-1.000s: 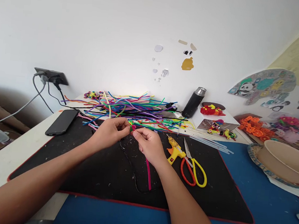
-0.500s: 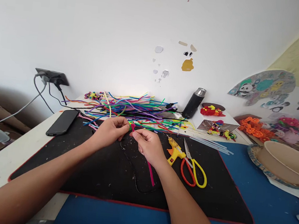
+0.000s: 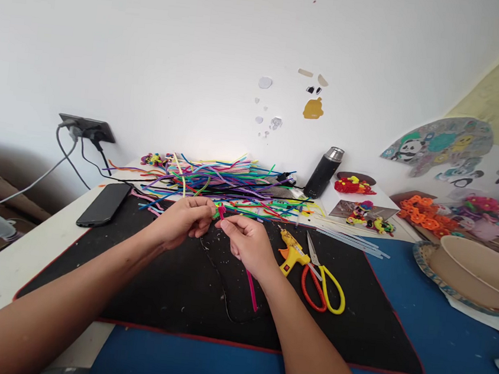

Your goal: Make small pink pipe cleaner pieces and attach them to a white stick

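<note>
Left hand: in the head view, the left hand (image 3: 186, 219) has its fingers closed on a small green-and-magenta pipe-cleaner piece (image 3: 221, 211).
Right hand: the right hand (image 3: 248, 243) pinches the same piece at its near side, thumb against forefinger.
Pipe-cleaner piece: between the two sets of fingertips, above the far part of a black mat (image 3: 153, 296); its finer shape is too small to tell.
Magenta strand: a magenta pipe cleaner (image 3: 252, 294) slants out nearward from below the right hand; whether it joins the held piece cannot be told.
Tools: right of the right hand, a yellow hot glue gun (image 3: 292, 252) lies just beside scissors (image 3: 328, 284) with one red and one yellow handle.
Far side: a heap of colourful pipe cleaners (image 3: 233, 176) on the white table (image 3: 22, 270), with a black thermos (image 3: 323, 172) to its right.
Left edge: a smartphone (image 3: 104, 204) lies partly on the mat.
</note>
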### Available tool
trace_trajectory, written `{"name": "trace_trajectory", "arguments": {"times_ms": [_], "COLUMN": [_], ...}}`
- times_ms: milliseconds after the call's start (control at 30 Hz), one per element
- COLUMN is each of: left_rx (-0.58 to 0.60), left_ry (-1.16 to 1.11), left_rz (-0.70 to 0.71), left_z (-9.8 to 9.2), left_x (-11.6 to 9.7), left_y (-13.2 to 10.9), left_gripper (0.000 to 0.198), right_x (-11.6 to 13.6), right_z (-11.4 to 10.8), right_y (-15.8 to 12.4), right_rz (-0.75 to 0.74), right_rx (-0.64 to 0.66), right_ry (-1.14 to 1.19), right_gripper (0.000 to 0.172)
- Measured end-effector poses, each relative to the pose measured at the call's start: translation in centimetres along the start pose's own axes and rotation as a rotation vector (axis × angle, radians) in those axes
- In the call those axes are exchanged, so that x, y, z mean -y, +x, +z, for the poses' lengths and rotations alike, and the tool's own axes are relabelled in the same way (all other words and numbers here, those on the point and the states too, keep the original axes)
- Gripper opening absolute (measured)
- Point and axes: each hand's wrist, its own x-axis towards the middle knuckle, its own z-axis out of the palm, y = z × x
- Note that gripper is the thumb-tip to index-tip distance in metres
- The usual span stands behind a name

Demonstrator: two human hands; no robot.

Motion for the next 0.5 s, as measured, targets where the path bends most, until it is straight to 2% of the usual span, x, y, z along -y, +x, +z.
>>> {"name": "trace_trajectory", "arguments": {"times_ms": [67,267,500], "left_rx": [0.024,0.066,0.209], "left_ry": [-0.061,-0.197,-0.271], "left_rz": [-0.030,-0.087,-0.180], "left_z": [-0.08,0.01,-0.25], "left_x": [-0.05,-0.26,-0.73], "left_y": [0.01,-0.32,-0.79], "left_gripper": [0.010,0.016,0.026], "right_x": [0.24,0.71,0.85], "right_z": [0.09,0.32,0.24], "right_y": [-0.08,-0.17,-0.32], "right_rz": [0.009,0.026,0.066], "right_rx": [0.002,0.026,0.090], "right_ry": [0.019,0.089,0.197], "right_gripper": [0.038,0.041,0.040]}}
